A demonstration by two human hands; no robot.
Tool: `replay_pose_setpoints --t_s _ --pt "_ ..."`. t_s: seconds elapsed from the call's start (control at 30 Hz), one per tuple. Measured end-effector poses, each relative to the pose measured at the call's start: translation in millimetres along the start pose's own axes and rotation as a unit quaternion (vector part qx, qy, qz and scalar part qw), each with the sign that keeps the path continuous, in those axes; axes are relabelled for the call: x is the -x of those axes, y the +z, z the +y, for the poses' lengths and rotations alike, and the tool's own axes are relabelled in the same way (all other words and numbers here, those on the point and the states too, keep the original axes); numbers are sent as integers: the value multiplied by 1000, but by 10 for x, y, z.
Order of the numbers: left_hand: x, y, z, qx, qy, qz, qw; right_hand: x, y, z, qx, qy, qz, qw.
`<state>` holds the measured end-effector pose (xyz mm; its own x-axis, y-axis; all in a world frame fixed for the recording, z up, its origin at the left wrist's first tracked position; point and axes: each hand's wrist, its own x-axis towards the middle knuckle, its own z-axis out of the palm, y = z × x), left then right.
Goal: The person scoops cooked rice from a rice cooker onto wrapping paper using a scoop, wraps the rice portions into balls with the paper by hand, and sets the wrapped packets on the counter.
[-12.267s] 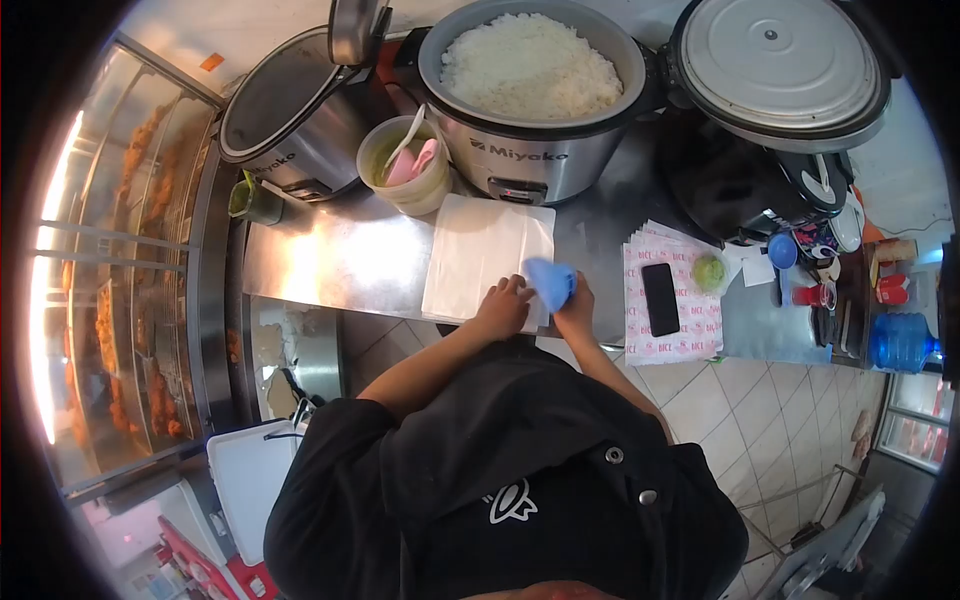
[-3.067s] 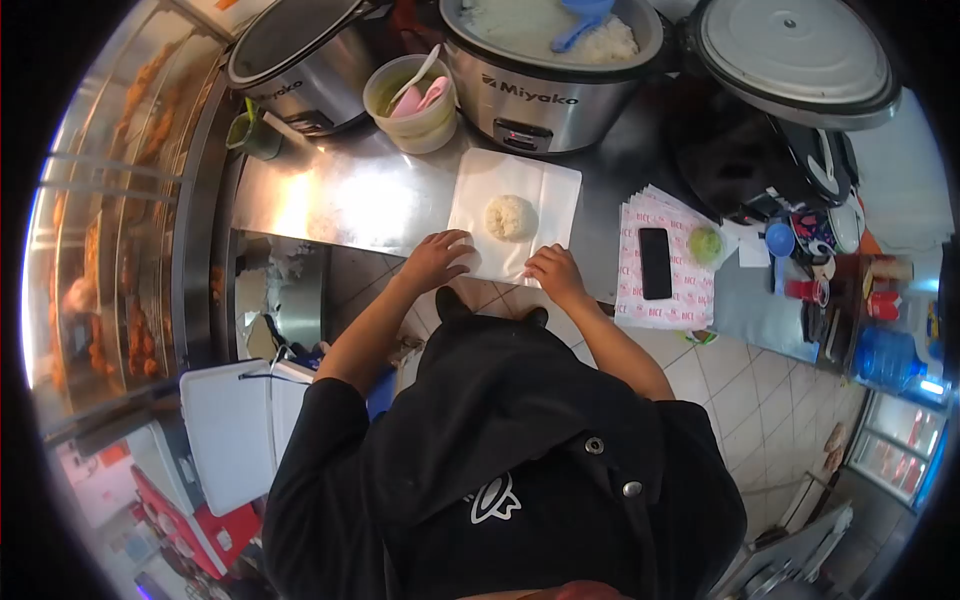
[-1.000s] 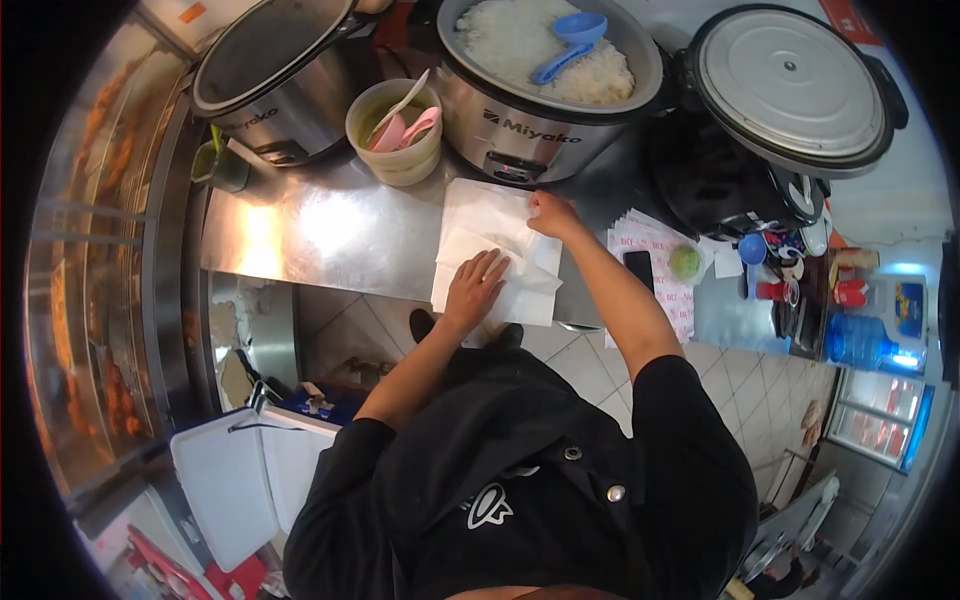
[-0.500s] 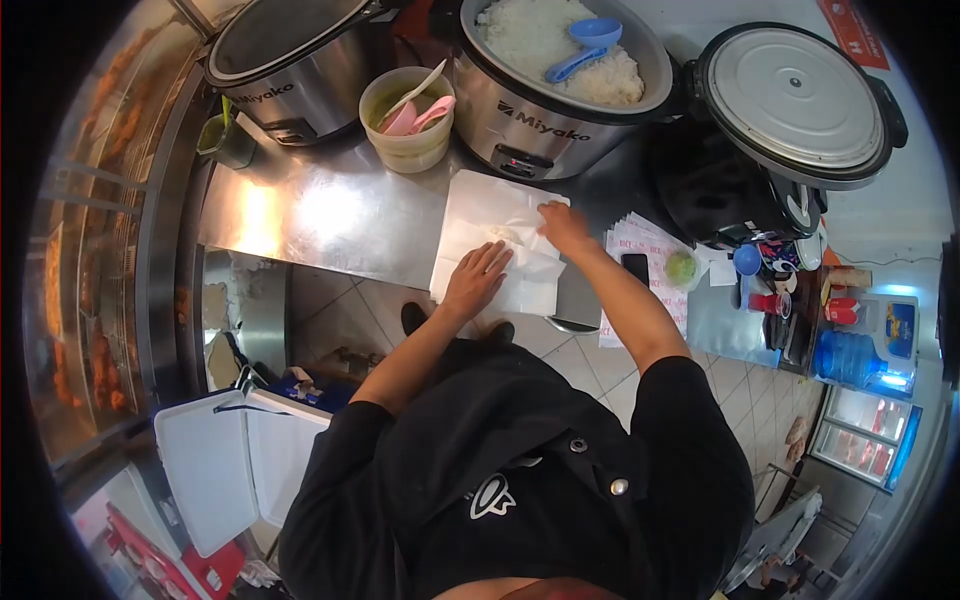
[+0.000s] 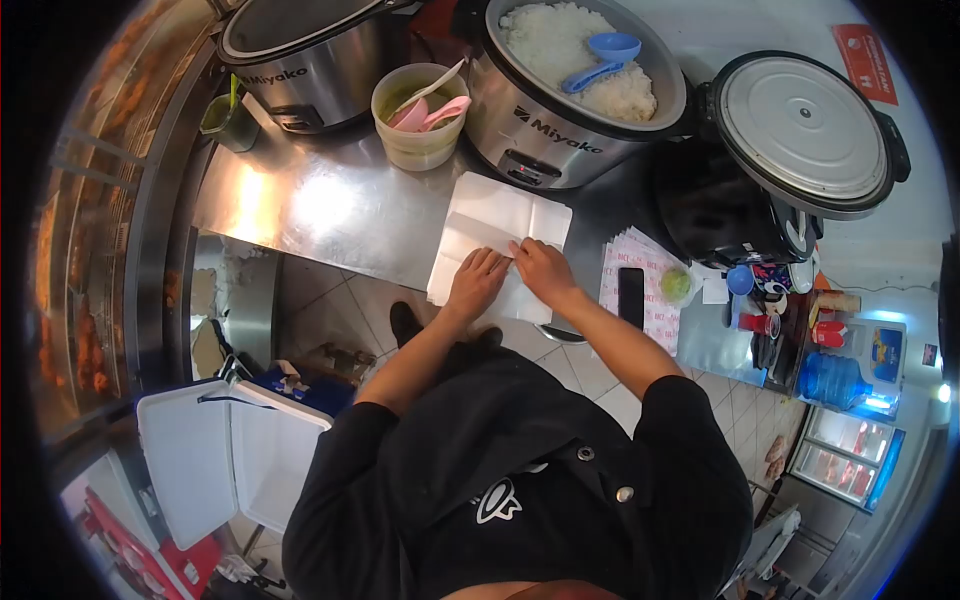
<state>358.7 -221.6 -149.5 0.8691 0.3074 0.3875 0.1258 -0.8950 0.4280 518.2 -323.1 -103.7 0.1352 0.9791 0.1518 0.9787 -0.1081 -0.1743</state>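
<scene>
White paper sheets (image 5: 487,204) lie on the steel counter in front of the middle rice cooker. On their near half a folded part of the paper sits under both hands, and the rice is hidden. My left hand (image 5: 477,280) presses on the fold with its fingers together. Close beside it my right hand (image 5: 541,270) pinches the paper's fold near the centre. A blue scoop (image 5: 613,46) rests on the white rice (image 5: 548,35) inside the open cooker (image 5: 570,145).
A tub (image 5: 418,151) with pink ladles stands behind the paper. Another cooker (image 5: 318,90) is at the left, a lidded one (image 5: 800,115) at the right. A phone (image 5: 631,297) and a green round item (image 5: 675,284) lie on printed papers (image 5: 660,325). A white box (image 5: 190,455) stands low left.
My right hand has moved from the paper's right edge in towards my left hand. The paper between them is now folded over, covering the rice that showed before.
</scene>
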Motion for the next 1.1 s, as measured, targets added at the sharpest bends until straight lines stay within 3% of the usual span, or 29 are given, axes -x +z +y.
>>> replay_pose_setpoints --t_s 0.07,0.13,0.17,0.23,0.27,0.33,0.37,0.43,0.5,0.57,0.6,0.63,0.67,0.7,0.73,0.77,0.8,0.87,1.0,1.1 --pt "44 118 -2 1 -14 -27 1000 57 -47 -143 40 -12 25 999" --pt "86 164 63 97 -121 109 982 70 -86 -252 99 -21 26 995" --pt "101 127 74 97 -119 106 983 96 -97 -309 97 -18 27 995" --pt "55 -12 99 -67 -67 260 961 129 -130 -380 58 5 25 998" --pt "-7 -160 101 -67 -64 257 962 153 -120 -373 57 8 26 998" --pt "-79 -461 -21 -93 -31 66 993 241 -74 -368 12 29 93 995" --pt "-20 -421 -180 -95 -26 63 993 321 -31 -360 10 33 97 995" --pt "94 -282 -541 8 -10 -12 1000 511 109 -266 -43 132 65 988" --pt "82 -321 -711 9 32 30 999 680 385 -19 -34 117 101 987" --pt "54 -298 -931 38 39 -66 996 644 398 88 -76 164 28 983" --pt "-28 -284 -968 57 66 -42 995 570 361 105 -78 170 30 982" --pt "-146 -323 -927 56 71 -45 995 358 117 48 -110 267 -39 957" --pt "-276 -369 -854 52 -8 -124 991 212 -25 16 -142 359 -107 916" --pt "-414 -409 -796 46 -86 -200 975 157 -11 33 -144 361 -102 916" --pt "-529 -431 -737 44 -83 -201 975 128 29 42 -109 314 -8 943" --pt "-616 -437 -683 -25 -3 -89 996 110 72 46 -72 264 83 958" --pt "-674 -454 -675 -94 76 25 992 89 101 78 -73 264 83 958" --pt "-657 -376 -779 -66 85 -23 994 113 182 159 -30 156 96 983" --pt "-538 -373 -782 -2 81 -166 983 280 474 129 -42 117 91 988" --pt "-301 -256 -770 13 104 -102 989 417 631 54 -62 167 83 980"
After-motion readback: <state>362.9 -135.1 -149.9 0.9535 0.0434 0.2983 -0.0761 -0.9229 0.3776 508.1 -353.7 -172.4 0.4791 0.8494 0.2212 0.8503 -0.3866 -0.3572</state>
